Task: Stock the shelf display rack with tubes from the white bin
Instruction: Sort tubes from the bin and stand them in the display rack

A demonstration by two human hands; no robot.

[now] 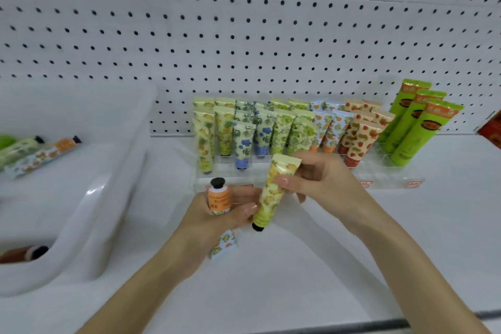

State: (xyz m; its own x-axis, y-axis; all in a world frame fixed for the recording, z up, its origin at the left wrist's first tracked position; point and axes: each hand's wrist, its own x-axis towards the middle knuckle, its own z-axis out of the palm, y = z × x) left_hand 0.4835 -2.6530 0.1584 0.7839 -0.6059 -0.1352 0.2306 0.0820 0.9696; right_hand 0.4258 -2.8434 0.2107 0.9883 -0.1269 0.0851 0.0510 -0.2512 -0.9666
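Observation:
My left hand [217,218] grips an orange-patterned tube [219,198] with its black cap pointing up and its flat end sticking out below my palm. Its thumb also touches the lower part of a yellow lemon-patterned tube [273,187]. My right hand [322,176] pinches that yellow tube near the middle, cap down, just in front of the clear display rack [225,171]. The rack holds rows of upright tubes: yellow, blue, green, orange, strawberry and tall green ones [414,127]. The white bin [89,198] stands at the left with several tubes [40,154] lying inside.
A white pegboard wall [244,35] rises behind the rack. A red box [492,130] shows at the right edge. A brown tube with a black cap [27,253] lies low in the bin. The white shelf surface [311,266] spreads under my arms to its front edge.

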